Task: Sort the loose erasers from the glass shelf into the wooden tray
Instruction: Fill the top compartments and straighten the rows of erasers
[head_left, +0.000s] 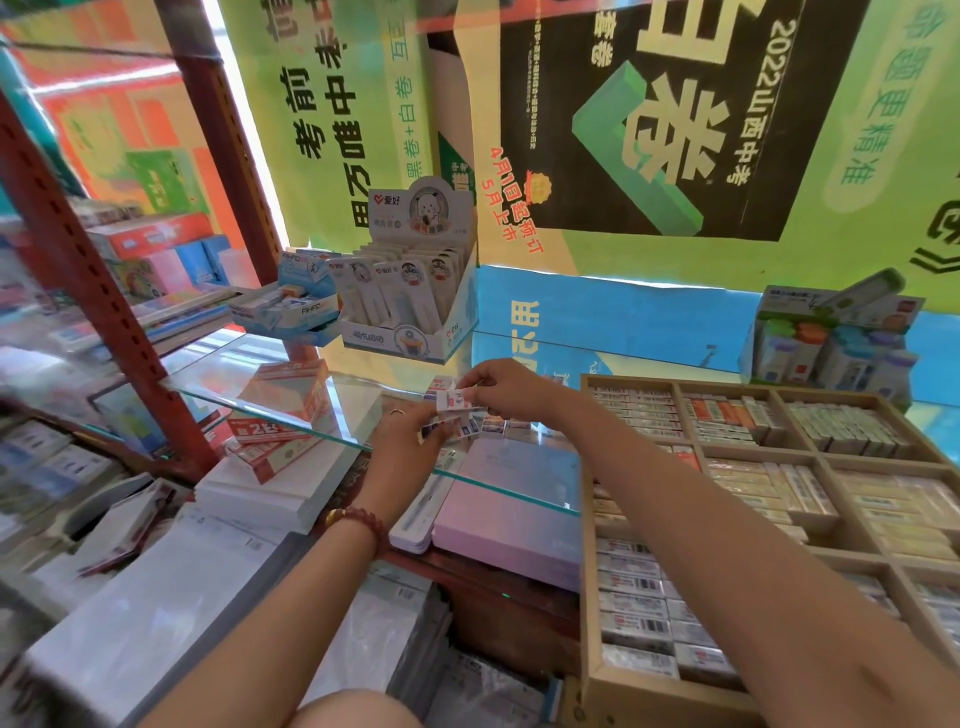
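Note:
Both hands meet over the glass shelf (291, 395) at mid-frame. My left hand (402, 441) grips a small stack of white wrapped erasers (441, 428). My right hand (501, 387) pinches one white eraser with a red mark (454, 399) just above that stack. A few more loose erasers (501, 426) lie in a row on the glass under the hands. The wooden tray (587, 467) stands to the right, its compartments packed with rows of wrapped erasers.
A white display box of carded items (410, 291) and small blue-white boxes (301, 301) stand at the back of the shelf. A box of correction items (831, 343) sits behind the tray. Red-white boxes (280, 410), a pink box (509, 519) and paper stacks lie below the glass.

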